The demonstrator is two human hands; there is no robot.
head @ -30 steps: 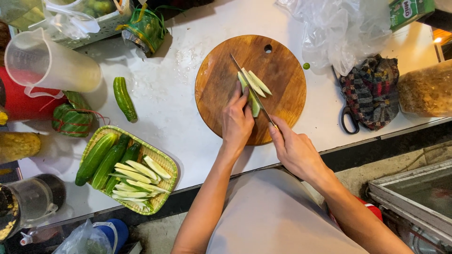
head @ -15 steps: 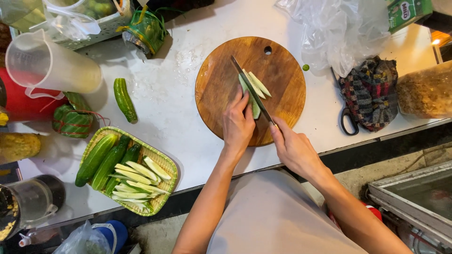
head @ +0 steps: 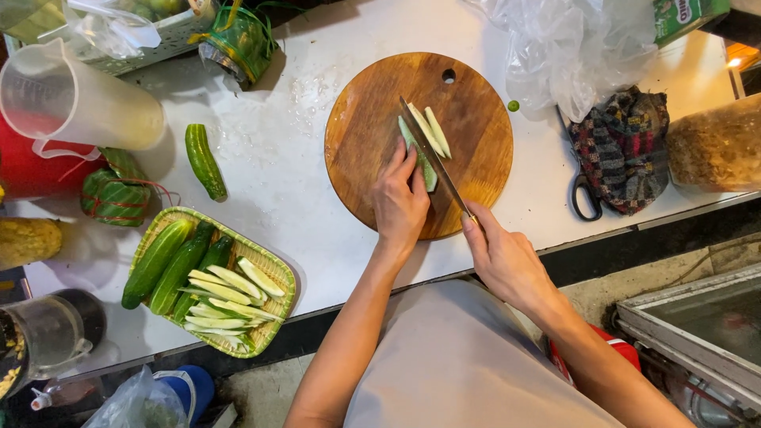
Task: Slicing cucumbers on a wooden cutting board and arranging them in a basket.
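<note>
- On the round cutting board (head: pixel 372 135), near its middle, I'm pinning a cucumber piece (head: pixel 418 155) flat under my left hand (head: pixel 400 202), fingers curled close to the blade.
- My right hand (head: pixel 501 257) is gripping the knife (head: pixel 432 154) by its handle, blade lying along the piece.
- Cut slices (head: pixel 437 131) are lying just beside the blade.
- Judging it: light, firm, wet and likely slippery; I'm holding it from above, at the end nearest me.

Knife handle: concealed inside the right hand (head: pixel 507 261).
Cucumber piece (head: pixel 426 170): lower end covered by the left hand (head: pixel 399 202).
Jug (head: pixel 71 99): cut off at the left edge.
</note>
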